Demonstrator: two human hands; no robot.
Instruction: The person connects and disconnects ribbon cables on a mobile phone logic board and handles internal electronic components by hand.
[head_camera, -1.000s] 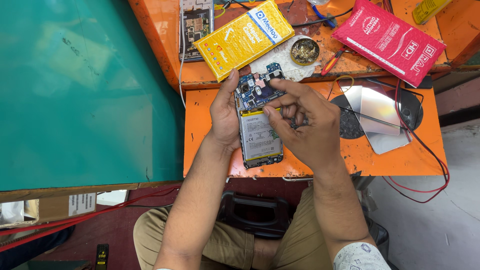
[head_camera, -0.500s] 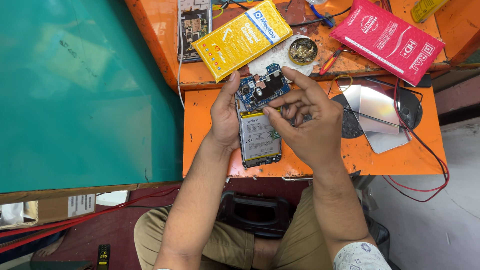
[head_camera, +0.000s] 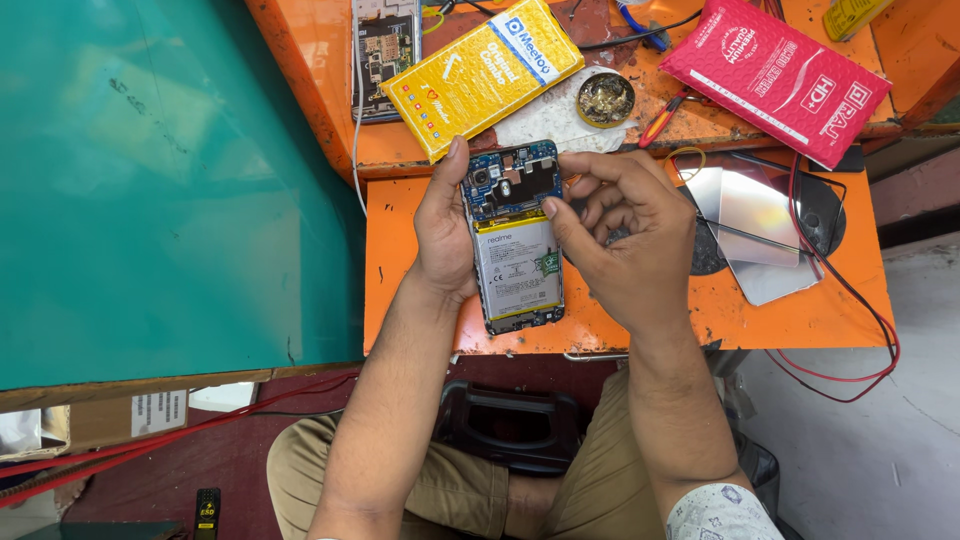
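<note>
Head view is looking down past khaki-clad knees and a black stool (head_camera: 510, 425) to a grey floor at right. Beyond them an orange counter (head_camera: 790, 320) is carrying a mirror-like panel (head_camera: 755, 215) and red wires, beside a teal board (head_camera: 150, 180). Left hand (head_camera: 445, 235) is gripping an opened phone (head_camera: 515, 240) from its left side, just above the counter; its blue board and white battery are showing. Right hand (head_camera: 625, 235) is pinching narrowly at the phone's top right corner. Farther off, a yellow packet (head_camera: 480, 75), a red packet (head_camera: 780, 75) and a round tin (head_camera: 605, 98) are lying.
</note>
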